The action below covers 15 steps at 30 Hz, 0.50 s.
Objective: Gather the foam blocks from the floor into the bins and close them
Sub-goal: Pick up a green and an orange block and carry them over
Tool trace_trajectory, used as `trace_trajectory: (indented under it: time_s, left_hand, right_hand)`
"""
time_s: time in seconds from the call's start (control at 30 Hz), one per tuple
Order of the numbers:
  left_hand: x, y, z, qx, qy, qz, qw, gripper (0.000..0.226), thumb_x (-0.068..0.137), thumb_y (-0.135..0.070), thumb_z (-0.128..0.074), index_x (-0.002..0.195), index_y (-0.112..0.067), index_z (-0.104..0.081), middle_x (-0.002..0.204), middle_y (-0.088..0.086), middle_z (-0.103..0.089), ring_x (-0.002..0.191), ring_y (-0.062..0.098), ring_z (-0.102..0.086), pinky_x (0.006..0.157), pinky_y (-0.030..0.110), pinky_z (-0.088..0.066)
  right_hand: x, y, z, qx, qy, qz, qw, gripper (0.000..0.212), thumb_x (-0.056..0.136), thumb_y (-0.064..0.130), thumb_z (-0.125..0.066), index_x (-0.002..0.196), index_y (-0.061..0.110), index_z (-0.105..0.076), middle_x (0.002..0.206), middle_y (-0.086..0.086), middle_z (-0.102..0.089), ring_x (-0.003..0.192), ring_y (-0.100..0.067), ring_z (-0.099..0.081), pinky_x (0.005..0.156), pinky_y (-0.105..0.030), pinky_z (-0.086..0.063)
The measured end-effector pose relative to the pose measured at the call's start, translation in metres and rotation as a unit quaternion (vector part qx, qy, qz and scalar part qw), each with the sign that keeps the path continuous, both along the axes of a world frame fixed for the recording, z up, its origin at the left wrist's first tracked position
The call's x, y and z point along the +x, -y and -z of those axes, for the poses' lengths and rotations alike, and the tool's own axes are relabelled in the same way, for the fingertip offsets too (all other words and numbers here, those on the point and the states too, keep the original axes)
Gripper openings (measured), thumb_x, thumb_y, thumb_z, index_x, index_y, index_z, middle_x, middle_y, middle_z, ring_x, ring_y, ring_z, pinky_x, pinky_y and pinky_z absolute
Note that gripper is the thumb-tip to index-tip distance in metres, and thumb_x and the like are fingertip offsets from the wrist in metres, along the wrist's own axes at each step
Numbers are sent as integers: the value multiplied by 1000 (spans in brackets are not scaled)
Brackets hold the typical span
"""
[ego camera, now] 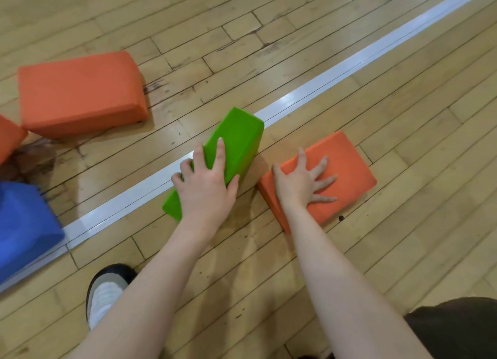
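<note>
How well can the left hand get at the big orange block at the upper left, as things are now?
Probably not yet. The left hand is wrapped over the green block, and the big orange block lies apart, further left. Bare floor lies between them, so nothing blocks the way.

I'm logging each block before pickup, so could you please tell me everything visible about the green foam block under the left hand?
The green rectangular foam block is bright lime, matte and smooth, with crisp edges and no visible marks. It is long and narrow and lies diagonally across the white floor line on the wooden plank floor. The left hand grips its near part, fingers over the top, thumb on the right face. It sits apart from the orange foam block beside it.
</note>
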<state>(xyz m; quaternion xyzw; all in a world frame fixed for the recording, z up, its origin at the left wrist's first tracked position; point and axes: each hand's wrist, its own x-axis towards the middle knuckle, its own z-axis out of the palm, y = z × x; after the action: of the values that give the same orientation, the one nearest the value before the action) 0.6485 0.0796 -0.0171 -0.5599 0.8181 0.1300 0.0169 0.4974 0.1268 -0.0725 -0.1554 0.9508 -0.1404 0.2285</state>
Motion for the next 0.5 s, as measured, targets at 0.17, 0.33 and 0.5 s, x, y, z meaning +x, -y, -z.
trace_trajectory:
  time_s: [0.17, 0.33, 0.5]
  left_hand:
    - [-9, -9, -8, 13, -14, -3, 1000, 70, 89, -50, -51, 148, -27, -22, 149, 14, -25, 120, 39, -35, 95, 48, -30]
    - [-42, -29, -21, 37, 2, 36, 999, 70, 89, -55, -47, 148, -30, -20, 150, 13, -24, 122, 37, -36, 96, 46, -31]
    - [-59, -52, -27, 44, 27, 74, 996, 72, 89, -55, -46, 149, -29, -16, 149, 13, -22, 123, 37, -35, 98, 45, -31]
  right_hand:
    - [5, -37, -20, -106, 25, 14, 994, 58, 83, 36, -61, 136, 44, -39, 157, -3, 4, 142, -38, 12, 108, -65, 5]
    - [0, -95, -51, -127, -33, -56, 990, 56, 91, 27, -49, 144, 24, -35, 158, -11, 4, 143, -35, -5, 115, -50, -14]
    - [-6, -111, -71, -26, -73, -25, 997, 81, 82, 65, -49, 137, 9, -30, 157, -15, 2, 139, -38, -17, 103, -59, -31]
